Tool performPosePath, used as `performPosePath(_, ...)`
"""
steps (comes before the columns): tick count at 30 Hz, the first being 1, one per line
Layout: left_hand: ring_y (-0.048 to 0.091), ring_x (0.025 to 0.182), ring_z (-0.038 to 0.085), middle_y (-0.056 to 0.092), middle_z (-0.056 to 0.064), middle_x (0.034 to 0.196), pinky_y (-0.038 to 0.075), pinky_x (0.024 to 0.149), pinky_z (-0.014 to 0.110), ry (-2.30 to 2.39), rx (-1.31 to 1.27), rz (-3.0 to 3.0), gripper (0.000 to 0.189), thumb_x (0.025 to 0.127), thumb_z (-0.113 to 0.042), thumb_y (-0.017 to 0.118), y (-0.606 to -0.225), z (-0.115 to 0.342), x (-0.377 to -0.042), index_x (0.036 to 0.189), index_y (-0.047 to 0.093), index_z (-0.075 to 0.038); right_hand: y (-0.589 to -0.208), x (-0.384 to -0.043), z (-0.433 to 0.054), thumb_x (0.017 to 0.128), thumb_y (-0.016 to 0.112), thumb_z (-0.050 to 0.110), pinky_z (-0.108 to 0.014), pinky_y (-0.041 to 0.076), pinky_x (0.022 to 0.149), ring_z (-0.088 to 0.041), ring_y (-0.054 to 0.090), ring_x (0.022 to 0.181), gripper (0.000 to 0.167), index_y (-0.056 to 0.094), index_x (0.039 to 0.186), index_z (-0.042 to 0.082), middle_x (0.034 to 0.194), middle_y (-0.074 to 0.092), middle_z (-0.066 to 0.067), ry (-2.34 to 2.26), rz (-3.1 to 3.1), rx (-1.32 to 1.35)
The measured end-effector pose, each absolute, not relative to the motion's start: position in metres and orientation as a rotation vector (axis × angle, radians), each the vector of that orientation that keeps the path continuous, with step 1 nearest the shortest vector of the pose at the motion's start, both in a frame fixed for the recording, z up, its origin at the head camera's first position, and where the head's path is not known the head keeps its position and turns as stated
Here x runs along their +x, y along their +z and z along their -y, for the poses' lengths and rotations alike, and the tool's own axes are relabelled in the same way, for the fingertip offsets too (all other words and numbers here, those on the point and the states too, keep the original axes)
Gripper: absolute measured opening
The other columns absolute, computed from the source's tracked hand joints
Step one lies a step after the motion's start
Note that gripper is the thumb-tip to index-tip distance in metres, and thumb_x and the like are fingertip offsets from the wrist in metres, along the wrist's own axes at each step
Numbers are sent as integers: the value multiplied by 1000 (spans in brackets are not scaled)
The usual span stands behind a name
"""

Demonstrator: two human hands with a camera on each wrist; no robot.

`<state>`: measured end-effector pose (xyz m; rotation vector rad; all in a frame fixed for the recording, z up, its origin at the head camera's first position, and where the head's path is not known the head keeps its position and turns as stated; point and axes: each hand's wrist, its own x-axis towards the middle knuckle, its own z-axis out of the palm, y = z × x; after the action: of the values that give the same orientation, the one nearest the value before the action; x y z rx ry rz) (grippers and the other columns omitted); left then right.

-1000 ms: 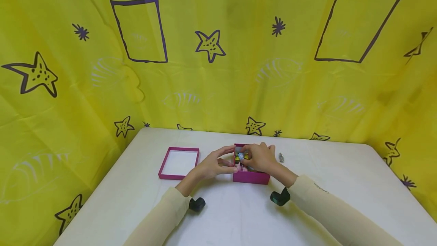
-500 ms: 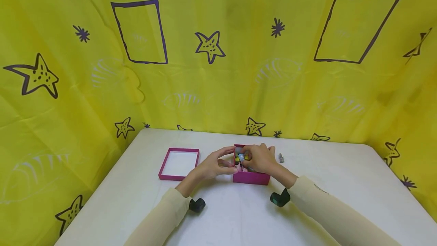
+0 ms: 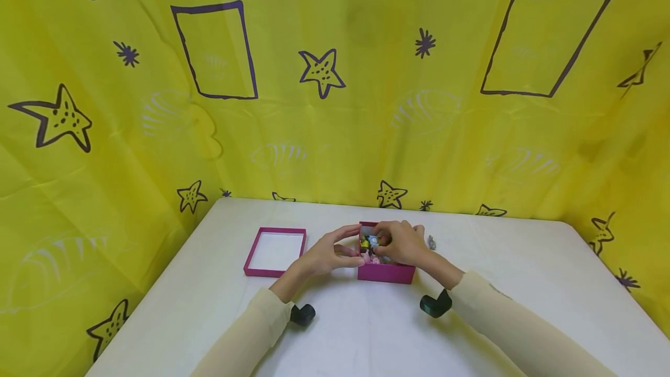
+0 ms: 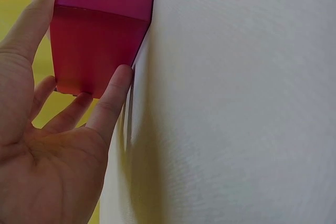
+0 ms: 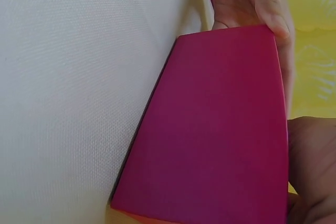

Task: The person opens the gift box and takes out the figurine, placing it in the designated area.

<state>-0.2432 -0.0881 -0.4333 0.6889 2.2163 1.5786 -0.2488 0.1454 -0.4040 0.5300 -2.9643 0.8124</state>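
Observation:
A magenta box (image 3: 386,273) without its lid stands on the white table, small figurines inside. My left hand (image 3: 325,253) holds its left end, thumb at the near rim corner and forefinger at the far one; in the left wrist view other fingertips touch the end wall (image 4: 97,51). Over the box's opening, my right hand (image 3: 403,244) pinches a small light-blue figurine (image 3: 374,241) between thumb and forefinger. Beside it in the box lie a yellow-and-black figurine (image 3: 364,244) and pink ones (image 3: 367,258). My right hand covers the right part of the inside.
The box's lid (image 3: 274,252), magenta-rimmed and white inside, lies upturned to the left. A small grey figurine (image 3: 431,242) stands on the table right of the box. A yellow patterned curtain (image 3: 335,132) hangs behind the table.
My right hand has shifted slightly right, and the light-blue figurine has moved with it, showing more of the yellow-and-black one. My left hand has stayed on the box.

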Motion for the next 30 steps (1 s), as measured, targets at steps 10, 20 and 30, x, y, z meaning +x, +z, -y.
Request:
performPosePath(10,66,117,24,38,3,163,55,96,39,1583,679,-2206,79,92,-20,80,-436,88,-244,160,38,-24,-402,-246,-153,85,85,13,-54,28,82,-16,63,84,29,75,112,13,78,67,9,894,2936,546)
performPosePath(20,67,116,24,38,4,163,55,96,40,1590,675,-2214,78,92,-20,80,-435,89,-243,159,39,-24,-396,-247,-159,85,84,14,-49,28,78,-13,64,81,28,75,112,13,82,71,10,937,2889,603)
performPosePath(30,66,117,24,38,2,163,55,96,40,1585,668,-2222,79,92,-21,80,-435,88,-244,160,38,-21,-397,-248,-162,86,85,16,-50,28,79,-11,60,73,29,75,112,12,82,70,10,960,2874,632)
